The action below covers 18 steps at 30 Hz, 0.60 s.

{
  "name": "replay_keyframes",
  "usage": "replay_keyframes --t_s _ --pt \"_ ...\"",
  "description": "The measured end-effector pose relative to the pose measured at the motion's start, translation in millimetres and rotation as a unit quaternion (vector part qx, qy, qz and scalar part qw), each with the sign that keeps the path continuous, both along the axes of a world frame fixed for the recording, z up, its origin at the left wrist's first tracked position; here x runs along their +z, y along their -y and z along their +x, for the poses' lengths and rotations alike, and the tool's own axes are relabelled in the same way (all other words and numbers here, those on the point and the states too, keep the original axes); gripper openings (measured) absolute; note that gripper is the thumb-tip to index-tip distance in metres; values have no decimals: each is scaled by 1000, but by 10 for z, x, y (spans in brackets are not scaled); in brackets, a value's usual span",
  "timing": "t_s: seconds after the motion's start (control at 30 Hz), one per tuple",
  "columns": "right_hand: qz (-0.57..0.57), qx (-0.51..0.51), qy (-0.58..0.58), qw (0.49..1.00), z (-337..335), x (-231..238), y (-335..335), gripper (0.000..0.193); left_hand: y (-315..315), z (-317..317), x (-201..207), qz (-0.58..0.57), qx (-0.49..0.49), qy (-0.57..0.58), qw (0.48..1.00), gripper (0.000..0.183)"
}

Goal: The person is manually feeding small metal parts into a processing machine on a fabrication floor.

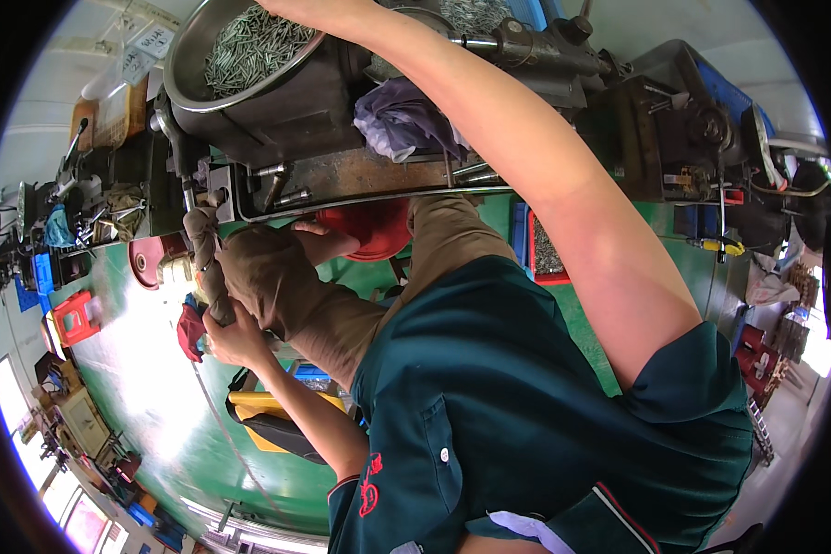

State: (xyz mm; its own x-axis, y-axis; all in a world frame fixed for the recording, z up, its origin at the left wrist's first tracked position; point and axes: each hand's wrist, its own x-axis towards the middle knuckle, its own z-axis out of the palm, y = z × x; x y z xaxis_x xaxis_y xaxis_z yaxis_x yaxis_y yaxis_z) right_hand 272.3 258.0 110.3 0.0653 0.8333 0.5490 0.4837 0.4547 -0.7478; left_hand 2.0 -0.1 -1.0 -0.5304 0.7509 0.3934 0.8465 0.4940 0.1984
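My left hand (235,337) is closed around the lower end of a machine lever (214,286), whose grip looks wrapped in brownish-grey cloth. A dark red cloth (191,331) hangs just beyond the fingers. My right arm reaches up and left across the machine. Only the edge of my right hand (282,6) shows at the upper rim of the picture, above a round metal bowl (186,69); its fingers are cut off from sight. Heaped in the bowl are many small metal pins (254,54).
A crumpled purple-grey rag (402,120) lies by the machine's metal tray (332,185), which holds socket-like tools (277,185). Beneath it is a red round object (369,226). A red bin (549,254) of small parts stands right of my legs, a yellow-and-black crate (268,420) to the left.
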Motion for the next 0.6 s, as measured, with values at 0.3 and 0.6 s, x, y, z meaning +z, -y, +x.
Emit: replay_keyframes --t_s 0.3,0.6 --pt "18 -12 8 1000 25 124 90 31 11 0 18 7 -3 -4 1000 34" --pt "15 -19 13 1000 26 134 95 32 6 -19 5 3 -2 -10 1000 34"
